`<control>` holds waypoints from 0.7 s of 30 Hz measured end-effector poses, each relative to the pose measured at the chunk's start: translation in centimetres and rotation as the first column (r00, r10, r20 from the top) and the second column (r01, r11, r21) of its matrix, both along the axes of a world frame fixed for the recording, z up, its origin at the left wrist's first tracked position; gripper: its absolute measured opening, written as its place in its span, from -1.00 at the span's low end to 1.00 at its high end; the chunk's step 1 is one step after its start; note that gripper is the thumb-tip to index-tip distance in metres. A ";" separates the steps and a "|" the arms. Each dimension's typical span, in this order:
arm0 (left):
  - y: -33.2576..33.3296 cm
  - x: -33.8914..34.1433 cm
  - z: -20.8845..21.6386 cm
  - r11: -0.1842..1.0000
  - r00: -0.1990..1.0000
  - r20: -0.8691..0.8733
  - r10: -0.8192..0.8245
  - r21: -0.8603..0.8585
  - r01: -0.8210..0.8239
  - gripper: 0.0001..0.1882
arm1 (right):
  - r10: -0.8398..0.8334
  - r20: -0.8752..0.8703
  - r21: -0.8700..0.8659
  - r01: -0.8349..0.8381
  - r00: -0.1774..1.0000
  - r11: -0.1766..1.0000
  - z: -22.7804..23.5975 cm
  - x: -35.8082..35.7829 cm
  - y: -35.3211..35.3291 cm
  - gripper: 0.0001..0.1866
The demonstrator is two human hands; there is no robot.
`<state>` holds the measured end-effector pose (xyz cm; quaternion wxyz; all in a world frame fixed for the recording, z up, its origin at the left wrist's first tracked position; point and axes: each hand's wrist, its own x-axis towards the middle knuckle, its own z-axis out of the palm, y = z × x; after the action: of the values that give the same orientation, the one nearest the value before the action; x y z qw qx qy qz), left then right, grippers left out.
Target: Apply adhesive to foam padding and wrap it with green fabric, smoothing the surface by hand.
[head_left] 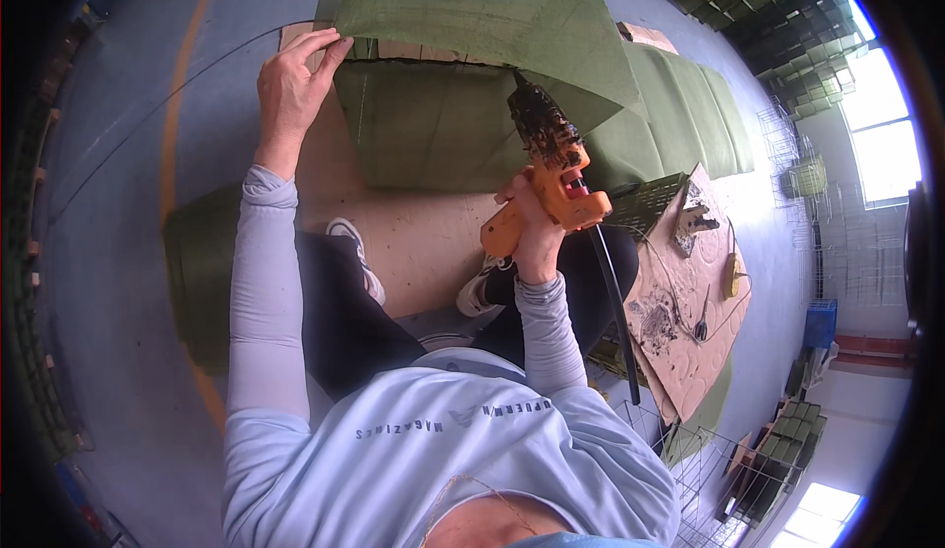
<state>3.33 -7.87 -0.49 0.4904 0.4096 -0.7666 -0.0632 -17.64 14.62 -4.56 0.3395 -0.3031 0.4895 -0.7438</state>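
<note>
Head view: orange glue gun (554,149) in the right grip (537,238), green mesh sheet (463,6) in the left grip (295,75)

The right grip is closed around the glue gun's handle, with the body of the gun just above the hand. Its nozzle is caked in dark residue and points away from the person, the tip right at a dark strip (443,63) along the edge of the mesh sheet; whether it touches cannot be told. A black glue stick (615,312) trails from the rear of the gun toward the person.

The left grip is narrow, thumb and fingers pinching the near left corner of the mesh sheet, well apart from the gun. Below that edge lies a green panel (423,134), partly over brown cardboard (394,253) that reaches down between the person's shoes (356,257).

To the right, a smeared cardboard sheet (704,322) carries dark stains and a small yellow object (733,277), too small to identify. Beyond it, more green material (684,115) is spread out, and an orange line (169,144) runs along the grey floor (108,134) at the left.
</note>
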 end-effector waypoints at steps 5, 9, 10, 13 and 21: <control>0.5 -0.2 0.5 0.999 1.000 0.030 -0.007 0.051 0.006 -0.66 | 0.012 0.055 0.019 -0.013 0.998 1.000 0.2 0.2 0.0 -0.80; 0.3 -0.3 0.2 1.000 1.000 0.008 0.007 -0.007 -0.007 -0.64 | 0.039 0.034 0.030 -0.040 0.999 0.999 0.3 1.1 -0.2 -0.78; 0.3 -0.4 0.2 1.000 1.000 0.006 0.007 -0.008 -0.007 -0.64 | 0.051 0.037 0.034 -0.052 0.998 0.998 0.3 1.3 -0.2 -0.78; 0.7 -0.4 0.7 0.999 1.000 0.027 -0.012 0.047 0.010 -0.66 | 0.075 0.036 0.038 -0.076 0.997 0.996 0.1 1.7 -0.5 -0.80; 0.3 -0.3 0.2 1.000 1.000 0.010 -0.006 0.011 0.006 -0.67 | 0.068 0.071 0.041 -0.071 0.995 0.997 0.4 1.5 -0.7 -0.82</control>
<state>2.98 -7.58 -0.30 0.4839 0.4106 -0.7699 -0.0669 -16.11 13.88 -4.18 0.3885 -0.2865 0.4828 -0.7307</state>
